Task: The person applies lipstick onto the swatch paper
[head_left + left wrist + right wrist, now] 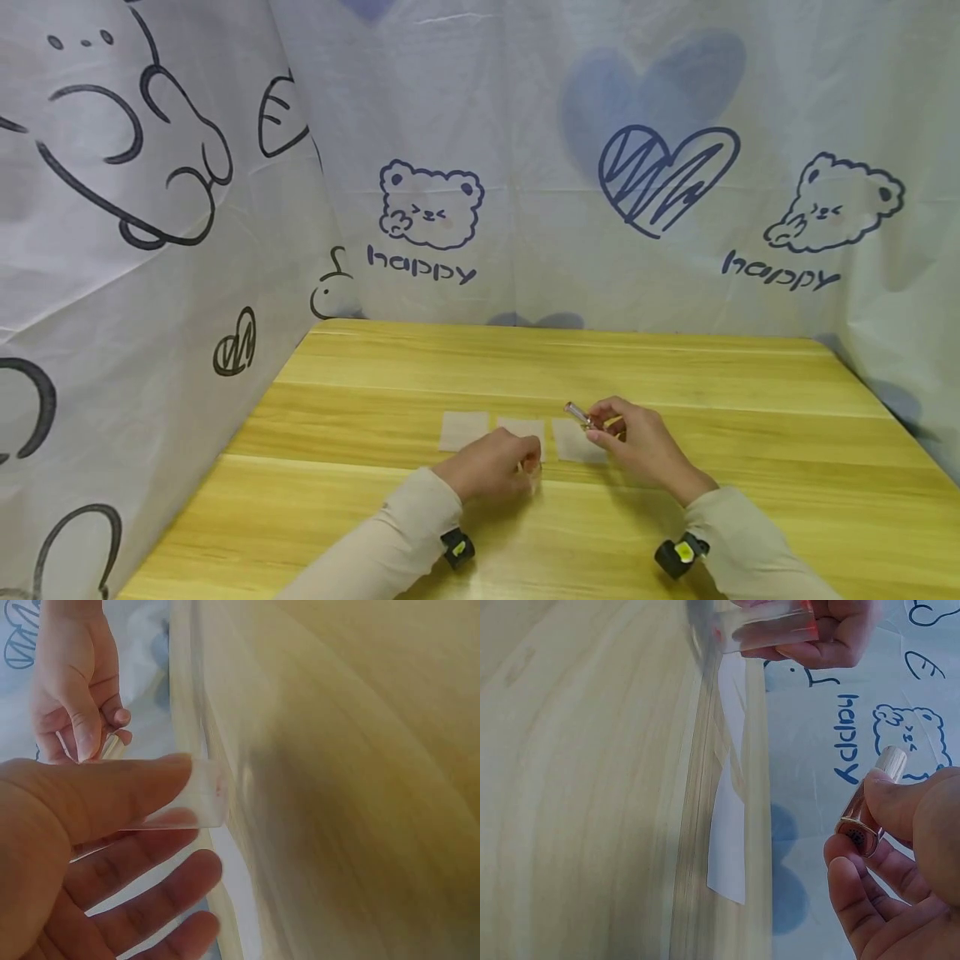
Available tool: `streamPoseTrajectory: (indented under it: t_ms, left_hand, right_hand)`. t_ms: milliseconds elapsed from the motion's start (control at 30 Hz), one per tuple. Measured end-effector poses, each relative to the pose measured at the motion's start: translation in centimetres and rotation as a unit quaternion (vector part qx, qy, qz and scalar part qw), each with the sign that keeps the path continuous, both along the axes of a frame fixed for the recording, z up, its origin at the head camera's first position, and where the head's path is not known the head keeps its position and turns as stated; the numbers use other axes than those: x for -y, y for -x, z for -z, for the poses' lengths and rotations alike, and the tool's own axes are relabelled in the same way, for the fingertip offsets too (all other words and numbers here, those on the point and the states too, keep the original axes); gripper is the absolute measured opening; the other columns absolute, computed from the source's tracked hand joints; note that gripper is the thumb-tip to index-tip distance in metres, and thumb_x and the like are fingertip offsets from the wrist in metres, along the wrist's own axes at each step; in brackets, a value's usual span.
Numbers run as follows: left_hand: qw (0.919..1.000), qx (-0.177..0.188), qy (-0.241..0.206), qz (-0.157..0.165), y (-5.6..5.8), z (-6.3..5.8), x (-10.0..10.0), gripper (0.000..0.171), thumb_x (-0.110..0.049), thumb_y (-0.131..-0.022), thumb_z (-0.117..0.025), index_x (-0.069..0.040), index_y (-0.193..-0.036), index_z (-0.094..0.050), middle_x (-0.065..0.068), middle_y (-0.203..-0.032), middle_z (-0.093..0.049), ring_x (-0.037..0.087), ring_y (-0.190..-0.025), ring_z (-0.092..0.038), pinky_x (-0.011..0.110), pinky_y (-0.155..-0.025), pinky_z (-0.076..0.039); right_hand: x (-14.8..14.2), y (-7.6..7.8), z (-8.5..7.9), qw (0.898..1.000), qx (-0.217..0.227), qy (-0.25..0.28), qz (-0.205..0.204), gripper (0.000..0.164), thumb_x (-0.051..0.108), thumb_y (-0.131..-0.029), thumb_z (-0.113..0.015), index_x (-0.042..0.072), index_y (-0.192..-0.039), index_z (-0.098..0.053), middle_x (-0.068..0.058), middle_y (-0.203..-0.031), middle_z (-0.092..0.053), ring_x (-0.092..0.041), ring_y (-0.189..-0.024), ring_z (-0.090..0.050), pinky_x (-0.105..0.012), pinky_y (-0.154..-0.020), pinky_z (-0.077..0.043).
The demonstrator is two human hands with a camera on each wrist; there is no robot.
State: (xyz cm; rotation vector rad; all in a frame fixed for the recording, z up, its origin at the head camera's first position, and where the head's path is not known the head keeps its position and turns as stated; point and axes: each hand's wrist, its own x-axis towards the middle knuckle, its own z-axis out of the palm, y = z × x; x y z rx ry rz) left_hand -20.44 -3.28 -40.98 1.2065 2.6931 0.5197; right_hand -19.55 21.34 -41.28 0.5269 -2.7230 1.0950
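Observation:
My left hand (491, 467) pinches a clear, see-through plastic case (204, 796) between thumb and fingers, low over the table in front of the middle paper square (522, 427). The case shows a reddish edge in the right wrist view. To the right, my right hand (645, 442) holds a shiny metallic lipstick tube (578, 413) between thumb and fingertips. Its end with small dark print (856, 834) faces the fingers in the right wrist view. The tube is tilted above the right paper square (576, 448), partly overlapping it in the head view.
A third paper square (463, 432) lies at the left of the row on the wood-grain table (390, 358). White cloth (540, 275) printed with hearts, bears and "happy" hangs behind the table and along its sides. Each wrist carries a small black camera (457, 547).

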Motion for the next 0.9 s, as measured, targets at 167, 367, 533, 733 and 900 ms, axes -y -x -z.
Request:
streamPoseTrajectory:
  t_ms: [167,367,533,733,900]
  left_hand:
    - [0.9998,0.004,0.02,0.0,-0.3,-0.3,-0.3,0.017,-0.006,-0.082,-0.071,-0.016,-0.089,-0.059,-0.011,-0.078,-0.057,0.002,-0.066,-0.051,0.015,-0.061,-0.043]
    - [0.9991,0.013,0.041,-0.006,-0.5,-0.6,-0.6,0.02,-0.009,-0.081,-0.076,-0.017,-0.087,-0.058,-0.013,-0.078,-0.054,0.003,-0.067,-0.05,0.015,-0.06,-0.043]
    - [0.9986,0.021,0.049,-0.007,-0.5,-0.7,-0.8,0.024,-0.009,-0.078,-0.078,-0.018,-0.086,-0.057,-0.012,-0.077,-0.054,0.003,-0.068,-0.05,0.016,-0.061,-0.043]
    - [0.9982,0.03,0.05,-0.008,-0.6,-0.7,-0.8,0.029,-0.014,-0.076,-0.083,-0.02,-0.082,-0.054,-0.013,-0.074,-0.052,0.003,-0.066,-0.049,0.017,-0.059,-0.042]
    - [0.9972,0.053,0.052,0.0,-1.1,-0.7,-0.7,0.03,-0.018,-0.075,-0.085,-0.02,-0.084,-0.056,-0.014,-0.075,-0.054,0.002,-0.068,-0.05,0.016,-0.06,-0.043]
  right_hand:
    - [0.0,0.1,-0.2,1.0,-0.006,0.006,-0.006,0.018,0.01,-0.088,-0.072,0.007,-0.105,-0.064,-0.005,-0.097,-0.068,-0.015,-0.076,-0.065,-0.024,-0.059,-0.052]
    - [0.1,0.2,-0.2,1.0,-0.013,0.004,-0.012,0.019,0.009,-0.088,-0.072,0.007,-0.105,-0.065,-0.005,-0.098,-0.068,-0.015,-0.076,-0.065,-0.024,-0.06,-0.052]
    - [0.1,0.2,-0.2,1.0,-0.015,0.006,-0.019,0.019,0.009,-0.088,-0.072,0.007,-0.106,-0.065,-0.004,-0.098,-0.068,-0.014,-0.076,-0.065,-0.025,-0.061,-0.053]
    - [0.2,0.2,-0.4,0.999,-0.025,0.011,-0.023,0.019,0.009,-0.088,-0.073,0.007,-0.105,-0.065,-0.004,-0.096,-0.068,-0.013,-0.075,-0.064,-0.025,-0.06,-0.052]
    - [0.4,0.0,-0.1,0.999,-0.021,0.006,-0.032,0.019,0.01,-0.088,-0.073,0.007,-0.105,-0.065,-0.004,-0.097,-0.068,-0.013,-0.075,-0.065,-0.024,-0.06,-0.053]
